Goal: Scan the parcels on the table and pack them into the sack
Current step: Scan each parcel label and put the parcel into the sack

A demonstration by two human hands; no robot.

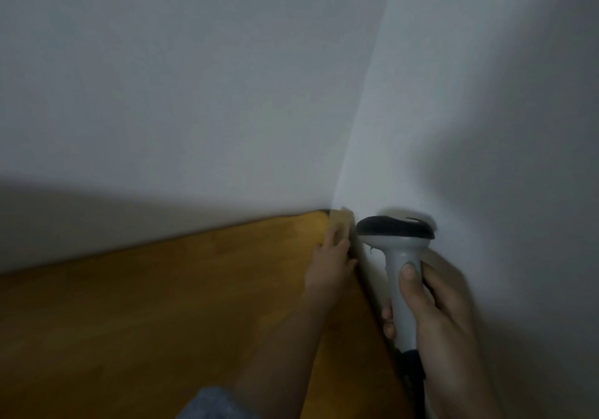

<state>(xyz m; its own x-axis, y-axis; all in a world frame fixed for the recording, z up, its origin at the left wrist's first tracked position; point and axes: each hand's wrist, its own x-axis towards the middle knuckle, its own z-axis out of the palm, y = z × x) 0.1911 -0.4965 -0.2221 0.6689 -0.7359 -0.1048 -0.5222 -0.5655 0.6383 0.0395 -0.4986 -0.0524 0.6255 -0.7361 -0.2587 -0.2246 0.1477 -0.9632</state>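
Gripping the grey handle of a barcode scanner (400,256), the right hand (444,315) has its thumb laid up the grip and fingers wrapped round behind; scanner's black head sits upright, close to the white wall (486,110). Left hand (330,259) reaches fwd w/ fingers extended onto a pale cardboard parcel (437,263) wedged at the far corner of the wooden table (162,305), btwn table edge and wall; can't tell if fingers curl round it, frame's blurred. Grey sleeve (214,402) shows at bottom edge. Sack not in view.
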